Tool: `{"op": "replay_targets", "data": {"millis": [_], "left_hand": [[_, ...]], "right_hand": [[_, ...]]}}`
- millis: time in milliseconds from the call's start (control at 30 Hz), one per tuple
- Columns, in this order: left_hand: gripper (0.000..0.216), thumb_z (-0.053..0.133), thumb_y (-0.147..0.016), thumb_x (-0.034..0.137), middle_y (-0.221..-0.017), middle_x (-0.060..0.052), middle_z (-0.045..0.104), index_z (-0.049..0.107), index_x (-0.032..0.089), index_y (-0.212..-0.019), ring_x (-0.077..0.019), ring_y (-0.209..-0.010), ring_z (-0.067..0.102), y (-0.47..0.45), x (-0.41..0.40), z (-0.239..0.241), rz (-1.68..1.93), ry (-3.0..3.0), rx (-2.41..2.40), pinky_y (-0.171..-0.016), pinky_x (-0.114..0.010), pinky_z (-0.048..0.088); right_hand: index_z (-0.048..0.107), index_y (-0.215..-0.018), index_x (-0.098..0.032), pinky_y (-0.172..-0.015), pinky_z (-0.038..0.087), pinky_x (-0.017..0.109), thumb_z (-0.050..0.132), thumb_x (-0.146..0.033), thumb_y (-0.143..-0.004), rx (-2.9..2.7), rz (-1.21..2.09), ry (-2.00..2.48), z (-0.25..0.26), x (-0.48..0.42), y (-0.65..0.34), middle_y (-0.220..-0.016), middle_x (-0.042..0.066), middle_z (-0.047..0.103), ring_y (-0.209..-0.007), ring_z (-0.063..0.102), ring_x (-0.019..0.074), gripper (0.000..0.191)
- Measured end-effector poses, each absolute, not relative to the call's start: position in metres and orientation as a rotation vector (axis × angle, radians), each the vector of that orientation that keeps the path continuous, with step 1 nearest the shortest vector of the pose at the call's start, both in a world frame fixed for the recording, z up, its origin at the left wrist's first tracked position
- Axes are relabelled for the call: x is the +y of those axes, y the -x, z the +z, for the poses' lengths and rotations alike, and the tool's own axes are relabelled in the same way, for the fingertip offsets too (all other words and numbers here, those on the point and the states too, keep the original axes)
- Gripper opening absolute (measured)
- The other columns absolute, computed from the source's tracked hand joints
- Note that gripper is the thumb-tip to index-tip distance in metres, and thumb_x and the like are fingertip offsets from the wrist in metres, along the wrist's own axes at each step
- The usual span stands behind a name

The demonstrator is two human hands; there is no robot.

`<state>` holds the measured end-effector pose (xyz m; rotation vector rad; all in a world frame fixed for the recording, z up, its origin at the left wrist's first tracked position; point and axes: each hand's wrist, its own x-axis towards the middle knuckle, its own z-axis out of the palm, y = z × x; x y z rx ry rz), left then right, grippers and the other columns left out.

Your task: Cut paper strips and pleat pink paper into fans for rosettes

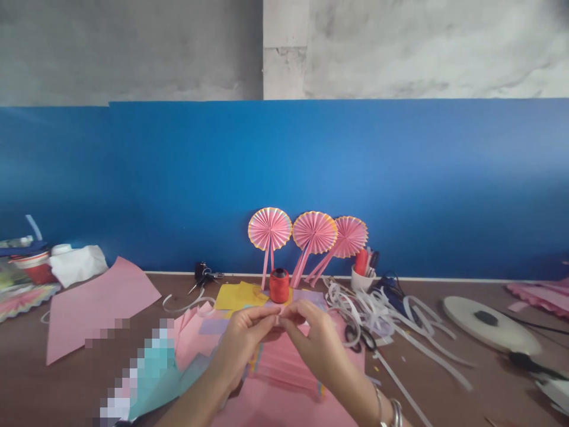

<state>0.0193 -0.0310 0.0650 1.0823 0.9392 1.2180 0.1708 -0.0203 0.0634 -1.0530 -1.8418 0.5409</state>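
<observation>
My left hand and my right hand meet fingertip to fingertip over the middle of the table. Both are closed in a pinch, and what lies between the fingertips is too small to make out. Just below them is a pleated pink paper with multicoloured strips along its edges. It rests over a flat pink sheet. Beyond my fingers stands a spool of red thread, beside yellow paper. Black-handled scissors lie to the right of my right hand.
Three round pink paper fans lean against the blue panel. Tangled white strips, a white cup of tools and a pale disc occupy the right. Leftward lie a large pink sheet and teal paper.
</observation>
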Motion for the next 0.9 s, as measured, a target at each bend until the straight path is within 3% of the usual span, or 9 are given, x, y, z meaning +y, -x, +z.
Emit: {"op": "replay_targets", "data": {"millis": [300,533,900], "left_hand": [[0.043,0.075,-0.067,0.044,-0.076,-0.006,0.074,0.069,0.015,-0.098,-0.0209,-0.076,0.069,-0.02,-0.033,0.06,1.231,-1.094,0.986,-0.076,-0.031,0.054],[0.038,0.077,-0.064,0.048,-0.065,-0.002,0.072,0.057,0.019,-0.077,-0.0202,-0.07,0.07,-0.024,-0.037,0.062,1.242,-1.057,1.011,-0.072,-0.03,0.054],[0.041,0.075,-0.062,0.051,-0.067,-0.005,0.073,0.055,0.018,-0.073,-0.0215,-0.071,0.071,-0.028,-0.037,0.061,1.215,-1.041,1.045,-0.074,-0.032,0.053]], "right_hand": [[0.065,-0.069,-0.019,-0.062,0.044,0.023,0.057,-0.013,-0.077,-1.829,0.615,1.088,0.072,-0.026,-0.171,-0.069,0.0,0.063,-0.065,0.056,0.0132,0.013],[0.066,-0.067,-0.018,-0.063,0.044,0.023,0.057,-0.013,-0.075,-1.808,0.71,1.203,0.079,-0.029,-0.17,-0.068,0.001,0.066,-0.065,0.059,0.0138,0.013],[0.068,-0.067,-0.019,-0.061,0.041,0.023,0.056,-0.014,-0.075,-1.892,0.684,1.248,0.079,-0.027,-0.173,-0.068,0.0,0.067,-0.065,0.058,0.0137,0.015]]}}
